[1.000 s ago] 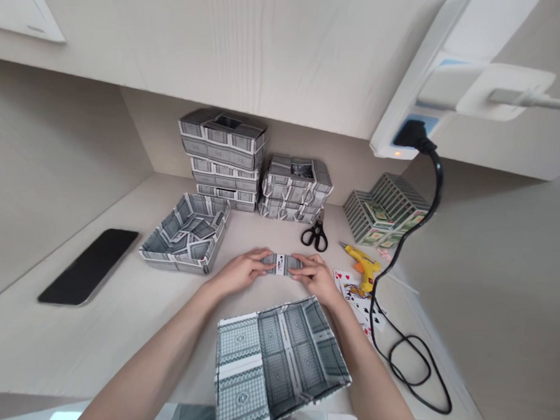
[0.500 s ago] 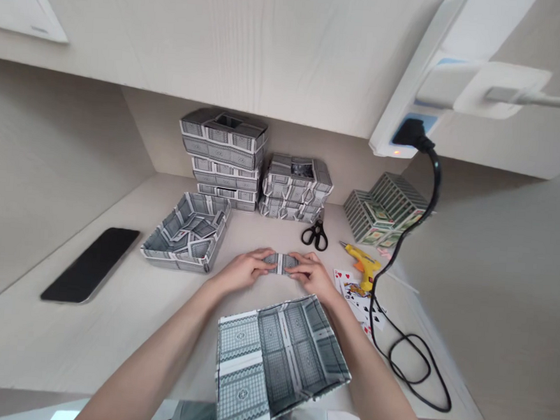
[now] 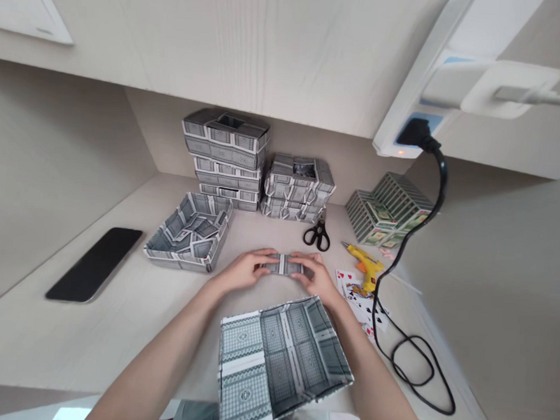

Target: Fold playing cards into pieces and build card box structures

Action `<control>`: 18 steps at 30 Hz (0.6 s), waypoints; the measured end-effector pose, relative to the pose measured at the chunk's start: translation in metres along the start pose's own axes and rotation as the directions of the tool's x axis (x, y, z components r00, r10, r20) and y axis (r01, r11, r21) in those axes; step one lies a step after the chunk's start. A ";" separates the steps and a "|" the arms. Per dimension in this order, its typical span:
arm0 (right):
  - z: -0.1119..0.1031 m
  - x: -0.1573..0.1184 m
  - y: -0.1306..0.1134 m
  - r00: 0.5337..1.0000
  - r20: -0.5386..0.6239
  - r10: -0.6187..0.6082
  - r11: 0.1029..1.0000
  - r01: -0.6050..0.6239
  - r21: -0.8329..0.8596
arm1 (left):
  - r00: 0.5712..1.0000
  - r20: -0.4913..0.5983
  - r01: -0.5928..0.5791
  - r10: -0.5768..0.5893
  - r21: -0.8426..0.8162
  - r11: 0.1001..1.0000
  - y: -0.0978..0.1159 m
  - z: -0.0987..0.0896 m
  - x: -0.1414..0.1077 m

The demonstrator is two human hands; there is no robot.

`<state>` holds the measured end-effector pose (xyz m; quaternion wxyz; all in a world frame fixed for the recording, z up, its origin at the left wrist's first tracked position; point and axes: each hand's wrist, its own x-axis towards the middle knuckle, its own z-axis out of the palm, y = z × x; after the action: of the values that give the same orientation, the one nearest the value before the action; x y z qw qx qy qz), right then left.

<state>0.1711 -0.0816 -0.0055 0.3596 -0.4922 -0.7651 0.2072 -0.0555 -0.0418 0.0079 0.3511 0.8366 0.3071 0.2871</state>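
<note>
Between my hands, on the desk, lies a small grey patterned playing card piece (image 3: pixel 283 264) with a white band across its middle. My left hand (image 3: pixel 246 269) grips its left end between thumb and fingers. At the other end, the fingers of my right hand (image 3: pixel 314 275) are closed on it. Nearer to me, between my forearms, an open box made of playing cards (image 3: pixel 245 361) rests at the desk's front edge, tilted. An open tray of the same cards (image 3: pixel 175 260) stands to the left, with loose card pieces inside.
Stacked card boxes (image 3: pixel 229 149) and a second stack (image 3: pixel 298 186) stand at the back. Black scissors (image 3: pixel 317 236), a yellow glue gun (image 3: pixel 368 267), loose playing cards (image 3: pixel 357 298) and a black cable (image 3: pixel 412 337) are on the right. A phone (image 3: pixel 94 264) lies left. Green-striped card stacks (image 3: pixel 380 210) sit back right.
The fingers of both hands have shifted slightly on the card piece, the right ones reaching further over its top edge. The whole view has moved a little; the other things stay put.
</note>
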 end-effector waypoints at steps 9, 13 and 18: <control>0.005 0.003 -0.008 0.945 -0.156 0.289 0.957 -0.279 0.081 | 0.943 -0.220 0.253 -0.251 -0.020 0.967 0.008 0.009 0.007; 0.010 0.004 -0.008 0.930 -0.161 0.331 0.940 -0.311 0.142 | 0.921 -0.280 0.271 -0.271 -0.039 0.962 0.004 0.016 0.009; 0.010 0.005 -0.002 0.898 -0.208 0.387 0.910 -0.335 0.245 | 0.884 -0.280 0.275 -0.373 -0.335 0.901 0.001 0.013 0.011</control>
<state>0.1617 -0.0773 -0.0089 0.4571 -0.6091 -0.5830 0.2832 -0.0395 -0.0395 0.0039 0.4535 0.6515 0.4547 0.4039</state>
